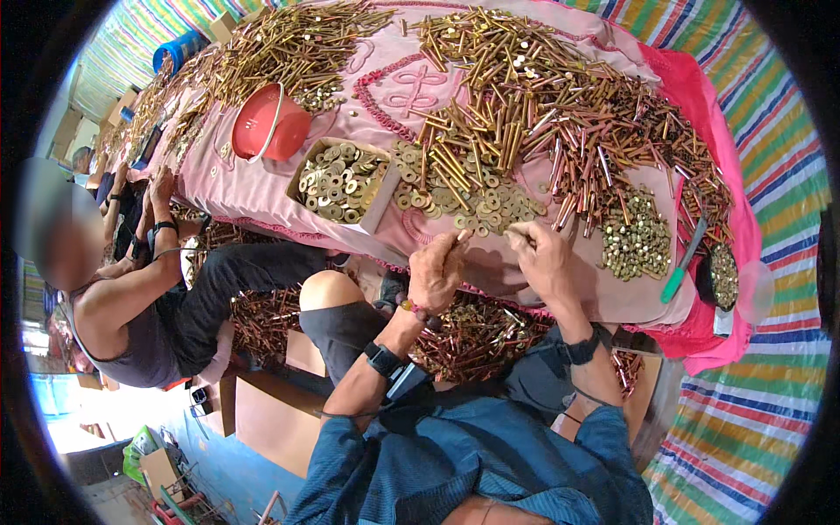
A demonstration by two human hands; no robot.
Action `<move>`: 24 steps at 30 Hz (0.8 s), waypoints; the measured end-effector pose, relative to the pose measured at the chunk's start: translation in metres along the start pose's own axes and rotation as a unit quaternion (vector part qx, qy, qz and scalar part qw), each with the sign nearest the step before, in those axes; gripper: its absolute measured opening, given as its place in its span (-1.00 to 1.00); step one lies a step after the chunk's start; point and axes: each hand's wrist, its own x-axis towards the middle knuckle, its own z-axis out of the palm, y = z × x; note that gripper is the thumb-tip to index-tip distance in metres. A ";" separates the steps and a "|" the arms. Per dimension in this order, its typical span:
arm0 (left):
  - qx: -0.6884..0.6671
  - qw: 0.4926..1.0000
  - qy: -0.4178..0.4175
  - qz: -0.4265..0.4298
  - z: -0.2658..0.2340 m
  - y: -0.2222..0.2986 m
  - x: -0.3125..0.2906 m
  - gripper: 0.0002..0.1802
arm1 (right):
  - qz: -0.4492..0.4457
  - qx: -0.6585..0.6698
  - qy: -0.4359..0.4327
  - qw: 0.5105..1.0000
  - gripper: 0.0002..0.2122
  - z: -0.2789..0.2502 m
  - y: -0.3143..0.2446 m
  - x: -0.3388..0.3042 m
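Head view looks down on a long table covered with a pink embroidered cloth, and it's absolutely buried in hardware. Both of the person's hands are just below the middle of the frame, at the near edge of the table. The left hand is curled closed around a brass-coloured bolt that pokes up out of the fist toward the pile. The right hand sits just beside it, fingers pinched together on something small at the tip; looks like a washer, but it's too tiny to say for sure. The two hands are close together but not touching.

Right above the hands is a loose heap of flat brass washers, spilling toward a small open cardboard box that is also full of washers, left of centre. Above and to the right, a big jumble of long brass and copper-coloured bolts takes up most of the upper middle. A mound of small brass nuts lies to the right of the hands, with a green-handled tool just beside it near the right edge of the table. A red plastic bowl is tipped on its side in the upper left.

On the left of the frame another person in a dark sleeveless top sits at the same table. More bolts are piled in a box under the table.
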 end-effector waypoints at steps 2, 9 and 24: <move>-0.076 0.996 0.022 -0.035 0.004 0.006 0.000 -0.84 | -0.134 -0.161 0.085 0.974 -0.76 0.008 0.006 0.012; -0.199 0.978 0.035 -0.048 0.028 -0.005 0.002 -0.79 | -0.156 -0.195 0.057 0.967 -0.77 0.024 0.018 0.033; -0.198 0.978 -0.016 -0.057 0.057 0.002 0.017 -0.87 | 0.106 0.257 -0.069 0.958 -0.71 -0.010 -0.025 0.026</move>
